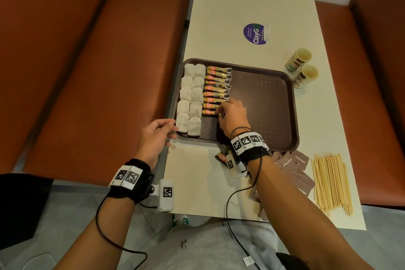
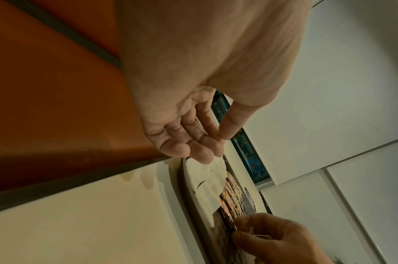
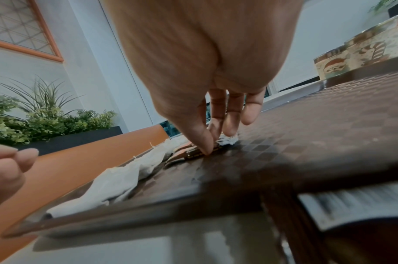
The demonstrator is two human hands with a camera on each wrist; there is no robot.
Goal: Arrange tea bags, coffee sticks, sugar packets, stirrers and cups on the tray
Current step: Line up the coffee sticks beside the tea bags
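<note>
The brown plastic tray [image 1: 263,98], its floor stamped in a fine checker texture, lies on the cream table [image 1: 241,6]. Along its left side sit two columns of soft white paper tea bags [image 1: 190,98], then a column of glossy foil coffee sticks [image 1: 215,90]. The right hand [image 1: 233,116] pinches the nearest coffee stick [image 3: 200,151] between thumb and fingertips. The left hand [image 1: 156,136] hovers at the tray's left rim, fingers loosely curled, gripping nothing. Off the tray lie flat brown sugar packets [image 1: 293,169], thin wooden stirrers [image 1: 331,182] and two printed paper cups [image 1: 302,68].
</note>
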